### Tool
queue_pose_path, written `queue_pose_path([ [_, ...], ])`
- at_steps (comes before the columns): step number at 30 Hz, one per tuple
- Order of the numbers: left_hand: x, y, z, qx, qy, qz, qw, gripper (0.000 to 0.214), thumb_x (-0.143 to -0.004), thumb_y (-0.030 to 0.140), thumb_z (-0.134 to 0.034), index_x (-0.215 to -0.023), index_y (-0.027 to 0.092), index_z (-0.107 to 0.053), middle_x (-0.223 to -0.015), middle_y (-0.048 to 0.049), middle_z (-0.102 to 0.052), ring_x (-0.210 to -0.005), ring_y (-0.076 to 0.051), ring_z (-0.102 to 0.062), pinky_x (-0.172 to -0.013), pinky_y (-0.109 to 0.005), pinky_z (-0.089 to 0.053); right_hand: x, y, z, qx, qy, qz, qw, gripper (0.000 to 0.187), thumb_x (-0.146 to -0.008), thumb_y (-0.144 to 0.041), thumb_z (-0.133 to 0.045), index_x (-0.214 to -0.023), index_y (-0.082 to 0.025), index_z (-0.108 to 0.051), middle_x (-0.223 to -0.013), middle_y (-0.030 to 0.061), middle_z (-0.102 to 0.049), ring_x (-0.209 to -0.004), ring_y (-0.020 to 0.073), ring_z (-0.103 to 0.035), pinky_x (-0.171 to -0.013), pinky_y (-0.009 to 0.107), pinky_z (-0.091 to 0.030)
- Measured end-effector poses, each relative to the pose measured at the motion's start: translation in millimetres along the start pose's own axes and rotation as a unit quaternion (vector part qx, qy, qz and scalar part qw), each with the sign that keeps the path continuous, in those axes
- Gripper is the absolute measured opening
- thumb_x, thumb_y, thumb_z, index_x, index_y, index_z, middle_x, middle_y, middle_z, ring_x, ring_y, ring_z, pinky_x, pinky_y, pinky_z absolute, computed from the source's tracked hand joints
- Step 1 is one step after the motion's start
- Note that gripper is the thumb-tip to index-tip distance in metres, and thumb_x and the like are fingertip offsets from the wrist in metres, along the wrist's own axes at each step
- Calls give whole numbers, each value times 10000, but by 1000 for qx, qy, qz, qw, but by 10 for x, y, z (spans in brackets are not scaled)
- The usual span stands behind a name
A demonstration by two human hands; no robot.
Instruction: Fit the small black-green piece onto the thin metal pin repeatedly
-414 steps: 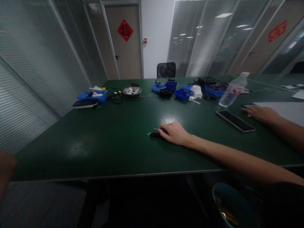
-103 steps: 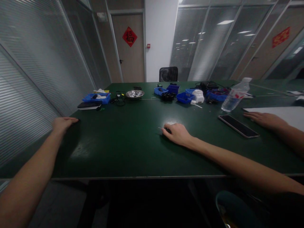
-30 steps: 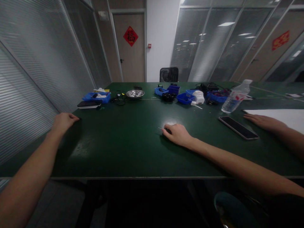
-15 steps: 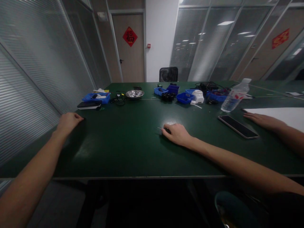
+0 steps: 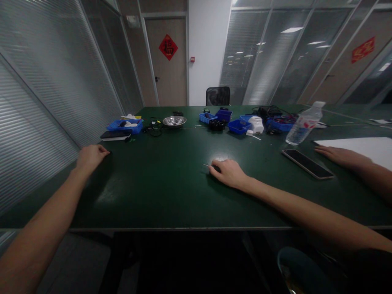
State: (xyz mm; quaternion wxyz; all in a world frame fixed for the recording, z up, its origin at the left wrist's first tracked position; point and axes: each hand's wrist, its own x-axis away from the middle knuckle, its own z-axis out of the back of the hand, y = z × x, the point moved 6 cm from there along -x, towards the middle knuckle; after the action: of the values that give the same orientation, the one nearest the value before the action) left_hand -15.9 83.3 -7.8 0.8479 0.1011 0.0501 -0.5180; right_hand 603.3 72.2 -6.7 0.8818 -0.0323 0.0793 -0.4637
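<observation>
At the left side of the green table (image 5: 165,183), my left hand (image 5: 92,156) is closed in a pinch. A tiny dark thing (image 5: 110,152) shows at its fingertips, too small to name. My right hand (image 5: 228,173) rests on the table near the middle, its fingers curled around a thin tool with a dark handle (image 5: 217,168). The tool's slim metal shaft points left, and most of its handle is hidden in my palm. A phone (image 5: 307,164) lies flat to the right of my right hand.
Another person's hand (image 5: 339,156) lies by white paper (image 5: 361,143) at the right. A bottle (image 5: 304,124) stands behind the phone. Farther back are a metal bowl (image 5: 174,125), a blue tray (image 5: 134,130), a black notebook (image 5: 115,135) and a blue bin (image 5: 239,127).
</observation>
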Motion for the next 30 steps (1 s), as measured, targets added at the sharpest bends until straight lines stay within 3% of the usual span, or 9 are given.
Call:
queue_pose_path([
  [4, 21, -26, 8, 37, 19, -1, 999, 462, -965, 470, -718, -1255, 111, -718, -1092, -132, -783, -952, -274, -694, -769, -305, -464, 10, -8, 13, -2, 0, -2, 1000, 455, -1130, -521, -404, -1088, -214, -738, -830, 53, -745, -733, 189, -659, -701, 297, -407],
  [8, 11, -77, -28, 34, -9, 8, 999, 414, -972, 520, -685, -1151, 158, -771, -1100, -119, -782, -958, -274, -690, -747, -299, -448, 12, -18, 27, -2, -5, 0, 1000, 452, -1133, -515, -407, -1074, -212, -737, -829, 51, -741, -721, 182, -652, -681, 290, -404],
  [12, 19, -68, -8, 44, 5, 11, 999, 466, -976, 516, -687, -1243, 139, -743, -1136, -124, -775, -954, -257, -683, -722, -291, -430, 13, -17, 33, -8, -15, -3, 1000, 454, -1139, -517, -405, -1095, -211, -737, -855, 60, -750, -741, 181, -666, -675, 278, -409],
  [17, 103, -5, 35, 31, 0, -4, 1000, 430, -982, 494, -697, -1198, 127, -757, -1100, -99, -777, -894, -226, -655, -681, -244, -384, 2, -6, 10, 4, -7, 0, 1000, 452, -1137, -517, -409, -1108, -208, -738, -834, 56, -745, -721, 181, -655, -658, 284, -388],
  [24, 270, 169, 159, 72, 48, -22, 996, 632, -962, 473, -757, -1429, 83, -585, -1088, -41, -769, -835, -167, -627, -661, -184, -308, -1, 11, -23, 5, 13, 11, 1000, 456, -1130, -525, -408, -1075, -212, -734, -807, 54, -732, -702, 187, -637, -655, 298, -354],
  [30, 305, 329, 183, 51, 14, -41, 998, 335, -918, 359, -821, -1127, 104, -762, -832, 14, -722, -734, -169, -574, -634, -189, -273, -3, 12, -11, 3, 10, 5, 1000, 451, -1126, -525, -416, -1065, -211, -735, -818, 59, -733, -710, 192, -634, -646, 301, -349],
])
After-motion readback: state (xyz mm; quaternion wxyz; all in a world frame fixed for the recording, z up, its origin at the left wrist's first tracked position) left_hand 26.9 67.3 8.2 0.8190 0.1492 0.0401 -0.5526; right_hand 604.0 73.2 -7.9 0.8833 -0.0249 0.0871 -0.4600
